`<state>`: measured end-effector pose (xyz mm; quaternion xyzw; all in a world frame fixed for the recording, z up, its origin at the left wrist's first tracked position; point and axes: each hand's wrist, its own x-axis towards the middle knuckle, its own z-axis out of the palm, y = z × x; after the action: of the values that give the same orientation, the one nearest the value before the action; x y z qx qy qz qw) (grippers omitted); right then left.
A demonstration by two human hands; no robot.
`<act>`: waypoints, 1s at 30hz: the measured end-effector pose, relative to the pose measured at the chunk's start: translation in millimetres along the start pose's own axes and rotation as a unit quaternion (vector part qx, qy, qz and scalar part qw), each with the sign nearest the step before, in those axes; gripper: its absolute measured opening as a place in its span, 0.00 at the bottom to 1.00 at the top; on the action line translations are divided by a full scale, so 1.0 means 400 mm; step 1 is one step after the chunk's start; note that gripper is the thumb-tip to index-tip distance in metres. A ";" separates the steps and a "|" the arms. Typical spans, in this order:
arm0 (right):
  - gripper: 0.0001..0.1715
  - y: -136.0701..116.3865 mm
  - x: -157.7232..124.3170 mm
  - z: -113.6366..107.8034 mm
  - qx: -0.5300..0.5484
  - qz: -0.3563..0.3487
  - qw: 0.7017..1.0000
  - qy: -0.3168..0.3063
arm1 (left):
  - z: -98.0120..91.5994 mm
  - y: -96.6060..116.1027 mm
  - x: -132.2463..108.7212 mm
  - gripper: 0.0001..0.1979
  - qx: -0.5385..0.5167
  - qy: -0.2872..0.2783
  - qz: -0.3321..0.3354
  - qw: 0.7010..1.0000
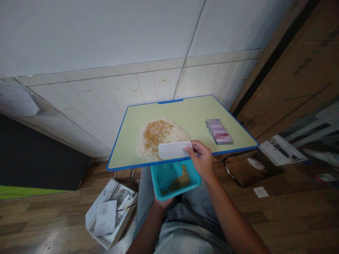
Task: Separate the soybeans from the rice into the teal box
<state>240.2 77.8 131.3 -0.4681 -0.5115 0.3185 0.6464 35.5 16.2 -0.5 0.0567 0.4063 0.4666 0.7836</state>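
Observation:
A small table (193, 109) with a blue rim bears a pile of pale rice-like grains (178, 134) with yellow beans (153, 132) on top. My right hand (200, 157) pinches one end of a flat white board (173, 150), which stands at the near edge of the pile. Below the table's front edge, a teal tray (196, 180) holds more beans (182, 179) toward its right side. My left hand (163, 203) supports this tray from underneath; its fingers are mostly hidden by the tray.
A blurred-out phone-like object (219, 132) lies on the table's right side. On the wooden floor, a white box (106, 236) with cables and papers is at left. A cardboard box (249, 173) sits at right, near large cartons (296, 70). A white cable (189, 47) runs down the wall.

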 end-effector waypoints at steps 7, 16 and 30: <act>0.18 0.003 0.025 0.025 0.008 -0.005 1.000 0.016 | -0.001 -0.003 -0.004 0.35 0.064 0.001 0.039 0.997; 0.18 0.012 0.029 0.031 0.006 -0.004 1.000 -0.020 | 0.016 0.003 -0.014 0.38 0.104 -0.002 0.047 0.993; 0.16 0.004 0.020 0.003 0.016 0.006 1.000 -0.027 | 0.034 0.016 -0.027 0.35 0.058 0.045 0.020 0.997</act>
<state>241.5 85.7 132.6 -0.4519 -0.5206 0.3427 0.6382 37.9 15.2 17.8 0.0894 0.4663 0.4594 0.7507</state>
